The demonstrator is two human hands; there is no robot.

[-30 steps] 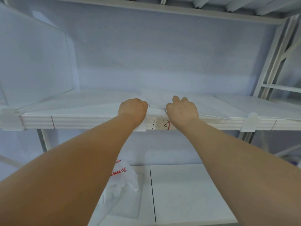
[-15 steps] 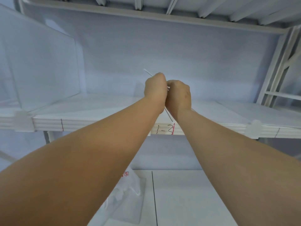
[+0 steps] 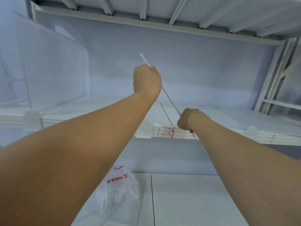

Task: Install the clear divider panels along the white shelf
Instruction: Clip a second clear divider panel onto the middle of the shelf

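A clear divider panel (image 3: pixel 170 100) is held edge-on above the white shelf (image 3: pixel 97 111), so it shows only as a thin tilted line. My left hand (image 3: pixel 146 79) grips its upper end, raised well above the shelf. My right hand (image 3: pixel 190 119) grips its lower end at the shelf's front edge, next to the handwritten "1-3" label (image 3: pixel 164 132). Another clear panel (image 3: pixel 52 69) stands upright on the shelf at the left, held by a translucent clip (image 3: pixel 31 119).
A second translucent clip (image 3: pixel 251 130) sits on the front rail at the right. The rack's upright posts (image 3: pixel 275 79) stand at the far right. Below, a plastic bag with red print (image 3: pixel 118 185) lies on the lower white surface. The shelf above (image 3: pixel 146 20) is close overhead.
Both hands lifted the panel off the shelf surface and turned it on edge. Since then my left hand has risen and my right hand has dropped to the front rail.
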